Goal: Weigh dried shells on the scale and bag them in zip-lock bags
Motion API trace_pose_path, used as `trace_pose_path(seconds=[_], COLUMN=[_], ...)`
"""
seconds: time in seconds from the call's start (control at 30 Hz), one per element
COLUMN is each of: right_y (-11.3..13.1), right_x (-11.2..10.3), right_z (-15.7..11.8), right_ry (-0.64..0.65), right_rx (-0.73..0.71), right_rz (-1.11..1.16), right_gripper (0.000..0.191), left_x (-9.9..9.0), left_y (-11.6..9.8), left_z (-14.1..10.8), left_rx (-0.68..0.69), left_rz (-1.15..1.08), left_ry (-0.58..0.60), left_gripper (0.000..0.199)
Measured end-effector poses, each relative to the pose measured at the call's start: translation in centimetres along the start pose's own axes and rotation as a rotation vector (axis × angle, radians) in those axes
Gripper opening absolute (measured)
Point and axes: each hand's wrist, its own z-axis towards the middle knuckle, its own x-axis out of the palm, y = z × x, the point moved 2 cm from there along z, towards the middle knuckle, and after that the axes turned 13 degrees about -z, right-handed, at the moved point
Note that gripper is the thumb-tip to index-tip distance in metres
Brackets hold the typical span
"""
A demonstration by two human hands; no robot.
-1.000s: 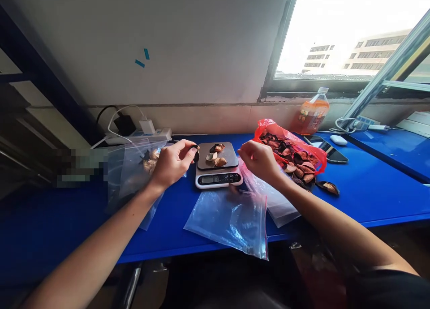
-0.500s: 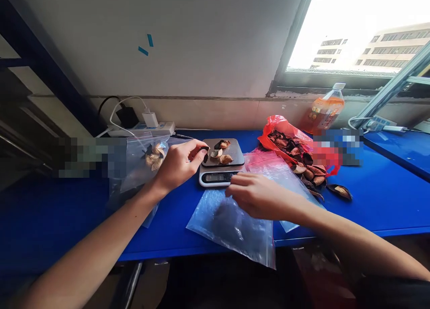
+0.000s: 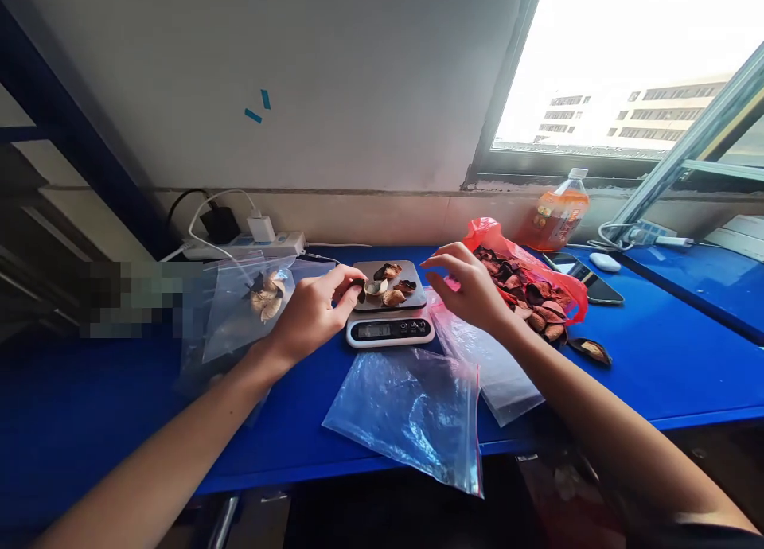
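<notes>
A small digital kitchen scale (image 3: 389,330) sits on the blue table (image 3: 656,358) with several dried brown husk pieces (image 3: 391,286) on its platform. My left hand (image 3: 313,310) pinches a dark husk piece at the platform's left edge. My right hand (image 3: 469,286) hovers just right of the scale with its fingers spread and nothing in it. A red plastic bag (image 3: 525,282) full of dried husks lies open behind my right hand. An empty clear zip bag (image 3: 411,414) lies in front of the scale, and another (image 3: 489,366) under my right wrist.
Clear bags holding a few husks (image 3: 251,310) lie at the left, near a power strip with a charger (image 3: 256,235). An orange drink bottle (image 3: 555,215), a phone (image 3: 588,282) and a white mouse (image 3: 604,261) stand at the right. A loose husk (image 3: 590,350) lies by the red bag.
My right hand rose from the clear bag in front of the scale to beside its platform. One more husk piece lies on the platform. My left hand stayed at the left edge.
</notes>
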Motion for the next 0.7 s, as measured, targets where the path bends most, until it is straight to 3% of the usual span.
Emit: trace_pose_path(seconds=[0.23,0.47,0.7], right_y=[0.8,4.6,5.4], right_x=[-1.3,-1.6,-1.8], right_z=[-0.5,-1.0,-1.5], right_ry=[-0.031,0.068,0.091], right_rx=[0.038,-0.1,-0.138], right_rz=[-0.005,0.058,0.102], right_gripper=[0.012,0.016,0.011], left_x=[0.2,1.3,1.5], left_y=[-0.5,-2.6,-2.9], left_z=[0.1,-0.7,-1.1], left_rx=[0.064,-0.003,0.009], left_rz=[-0.058,-0.193,-0.161], left_ry=[-0.063,-0.087,-0.106], left_gripper=[0.013,0.014,0.011])
